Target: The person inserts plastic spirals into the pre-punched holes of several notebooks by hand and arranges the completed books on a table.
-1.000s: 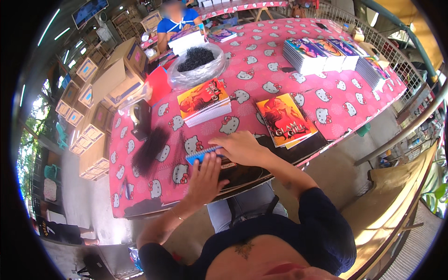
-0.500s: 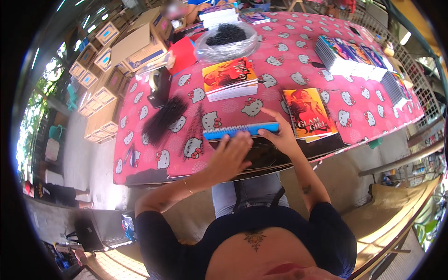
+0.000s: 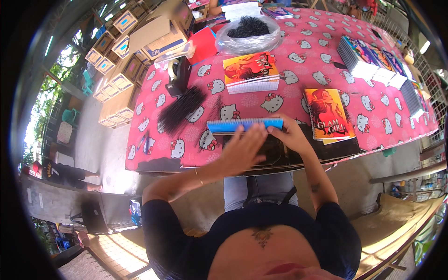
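Observation:
A spiral-bound notebook with a blue cover (image 3: 233, 126) stands tilted at the table's near edge, its coil along the top. My right hand (image 3: 290, 135) grips its right end, thumb on the near side and fingers behind. Flat against the near face lies my left hand (image 3: 245, 148), fingers stretched out and slightly blurred. A black mat or board (image 3: 326, 148) is partly hidden under my hands. Left of the notebook, a bundle of loose black binding coils (image 3: 182, 109) lies on the tablecloth, with a single coil (image 3: 214, 112) beside it.
A notebook with an orange cover (image 3: 329, 114) lies to the right. Farther back are a stack of orange notebooks (image 3: 252, 74), a plastic bag of black coils (image 3: 233, 44) and a tape dispenser (image 3: 179, 77). More notebook stacks (image 3: 359, 60) stand at right; cardboard boxes (image 3: 116, 79) at left.
My left hand has slid a little to the right along the blue notebook. My right hand keeps its hold on the right end. The whole view has shifted slightly.

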`<state>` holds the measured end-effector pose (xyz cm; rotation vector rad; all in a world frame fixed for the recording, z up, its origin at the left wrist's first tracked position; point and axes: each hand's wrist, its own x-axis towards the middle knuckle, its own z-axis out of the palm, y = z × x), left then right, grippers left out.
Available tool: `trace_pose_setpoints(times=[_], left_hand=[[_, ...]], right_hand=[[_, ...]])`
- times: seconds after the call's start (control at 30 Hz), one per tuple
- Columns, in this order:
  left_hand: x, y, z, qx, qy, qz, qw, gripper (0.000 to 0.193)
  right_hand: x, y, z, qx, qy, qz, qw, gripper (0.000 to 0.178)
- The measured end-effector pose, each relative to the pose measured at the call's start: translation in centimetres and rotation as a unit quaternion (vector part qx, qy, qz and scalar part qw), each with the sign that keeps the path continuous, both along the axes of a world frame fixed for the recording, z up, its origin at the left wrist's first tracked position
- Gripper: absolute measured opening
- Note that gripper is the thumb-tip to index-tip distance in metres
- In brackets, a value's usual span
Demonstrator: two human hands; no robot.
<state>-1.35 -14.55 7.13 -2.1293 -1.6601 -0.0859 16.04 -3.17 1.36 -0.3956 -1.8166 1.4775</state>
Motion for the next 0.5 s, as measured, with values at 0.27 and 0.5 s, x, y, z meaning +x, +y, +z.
trace_pose_setpoints(times=[0.27,0.5], left_hand=[[0.6,1.0,0.7,-0.002,0.007,-0.019,1.000,0.090],[0.2,1.6,-0.4,0.012,-0.047,-0.058,0.997,0.089]], right_hand=[[0.2,0.0,-0.6,0.035,-0.016,0.000,0.999,0.023],[0.1,-0.4,0.7,0.004,-0.060,-0.013,0.998,0.017]])
